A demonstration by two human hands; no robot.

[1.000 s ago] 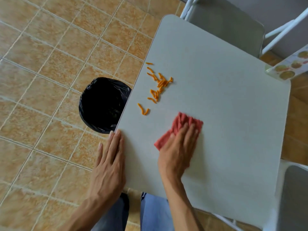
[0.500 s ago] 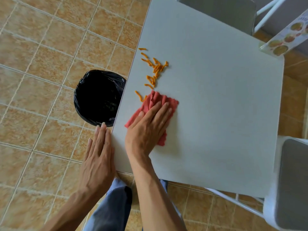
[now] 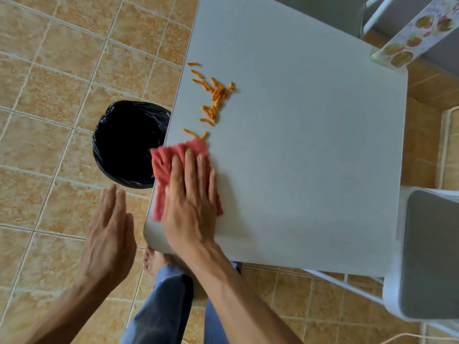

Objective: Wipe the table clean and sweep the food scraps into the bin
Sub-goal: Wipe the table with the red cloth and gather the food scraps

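A pale grey square table (image 3: 310,150) carries several orange food scraps (image 3: 214,95) near its left edge. My right hand (image 3: 191,197) lies flat on a red cloth (image 3: 171,155), pressing it onto the table at the left edge, its left end reaching slightly past the edge. Two scraps touch the cloth's far side. A bin with a black bag (image 3: 126,142) stands on the floor just left of the table, partly under its edge. My left hand (image 3: 109,234) hovers flat and empty above the floor, left of the table's near corner.
A grey chair seat (image 3: 432,254) with a white frame stands at the right. Another chair (image 3: 323,11) is tucked at the far side. A laminated picture card (image 3: 412,38) stands on the far right corner. Tan floor tiles surround the table; my foot shows below its corner.
My right hand slid the cloth left to the table's edge beside the bin. My left hand lifted off the table edge and moved left. The scraps stayed put.
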